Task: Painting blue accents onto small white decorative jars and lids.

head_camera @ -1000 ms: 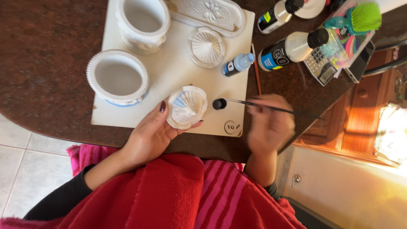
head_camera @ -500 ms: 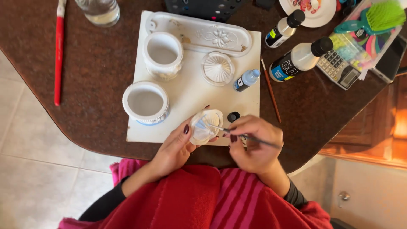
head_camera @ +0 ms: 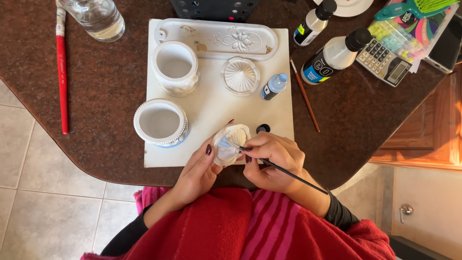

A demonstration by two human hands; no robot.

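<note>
Since a moment ago, our view has drawn closer over the bench, and our two hands have kept working together at its near edge. Our left hand (head_camera: 199, 171) is clenched around a small white fluted lid (head_camera: 230, 143), cradling it from below and from the left, tilted toward us just over the near edge of the white board (head_camera: 211, 108). Our right hand (head_camera: 272, 161) pinches a thin black-handled brush (head_camera: 284, 172); its tip touches the inside of the fluted lid, where pale blue paint shows, and its handle slants back toward our right forearm.

On the white board, just beyond our right hand, sits a small black cap (head_camera: 263, 128). A little blue-capped bottle (head_camera: 274, 86) lies near the board's right edge, beside a second fluted lid (head_camera: 240, 76). Two white round pots (head_camera: 160, 123) stand on the board's left side, one behind the other, and a long white oval tray (head_camera: 219, 38) lies along its far edge.

Off the board, a brown-handled brush (head_camera: 304, 95) lies on the dark bench (head_camera: 96, 96) to the right, near two black-capped paint bottles (head_camera: 337, 54) and a calculator (head_camera: 383, 61). A red-handled brush (head_camera: 61, 67) lies toward the left edge, next to a glass of water (head_camera: 98, 18) at the far left corner.
</note>
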